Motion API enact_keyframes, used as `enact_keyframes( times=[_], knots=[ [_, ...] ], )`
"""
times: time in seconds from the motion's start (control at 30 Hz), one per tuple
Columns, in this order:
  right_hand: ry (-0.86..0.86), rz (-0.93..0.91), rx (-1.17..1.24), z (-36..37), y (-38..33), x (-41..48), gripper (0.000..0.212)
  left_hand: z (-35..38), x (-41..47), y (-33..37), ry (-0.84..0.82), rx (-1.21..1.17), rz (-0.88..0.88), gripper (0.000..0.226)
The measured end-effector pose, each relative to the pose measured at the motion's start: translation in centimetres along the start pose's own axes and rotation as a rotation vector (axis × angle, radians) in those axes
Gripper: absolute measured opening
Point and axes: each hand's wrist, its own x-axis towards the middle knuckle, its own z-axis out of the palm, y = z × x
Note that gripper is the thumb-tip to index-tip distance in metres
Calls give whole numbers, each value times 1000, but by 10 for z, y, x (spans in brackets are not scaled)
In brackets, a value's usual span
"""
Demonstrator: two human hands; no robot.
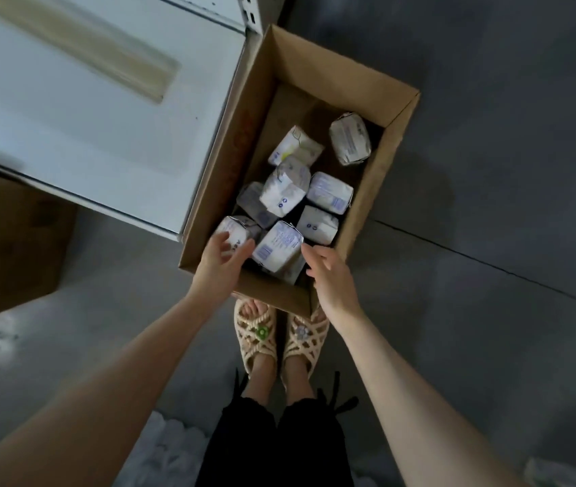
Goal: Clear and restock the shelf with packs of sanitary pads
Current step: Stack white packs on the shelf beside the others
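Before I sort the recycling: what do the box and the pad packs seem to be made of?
Box: brown cardboard, matte, with raw folded edges. Pad packs: likely thin plastic film, white with purple print, faintly shiny, creased at the sealed ends; coated paper is possible.

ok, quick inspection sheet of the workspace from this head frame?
Surface: grey floor; the box stands on it.
Job's things: open cardboard box with at least eight packs lying loose inside; nearest pack lies between the hands.
Clutter: second box on the floor at picture left.
Grippers: left hand and right hand open, reaching either side of the nearest pack; contact unclear.
Cables: nothing seen.
Surroundings: white shelf beside the cardboard box; sandals at its near wall.
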Motion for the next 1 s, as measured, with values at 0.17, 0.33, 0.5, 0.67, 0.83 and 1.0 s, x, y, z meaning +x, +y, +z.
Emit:
enact_keyframes(
  times=[0.17, 0.33, 0.5, 0.67, 0.83, 1.0],
  knots=[
    [-16, 39, 17, 19, 33, 60, 65, 13, 55, -31, 43, 55, -6, 74],
    [-18, 56, 58, 40, 56, 106, 75, 25, 95, -58, 110, 153, -11, 79],
    [-1, 124, 103, 48, 78, 135, 80, 36, 121, -71, 107, 282, -38, 81],
    [29, 143, 163, 61, 90, 157, 86, 36, 142, -84, 24, 379, -65, 75],
    [35, 192, 222, 64, 92, 167, 87, 39, 153, -84, -31, 225, -125, 70],
    [-1, 173, 246, 60, 92, 162, 77, 44, 157, -85, -60, 30, -160, 71]
  ],
)
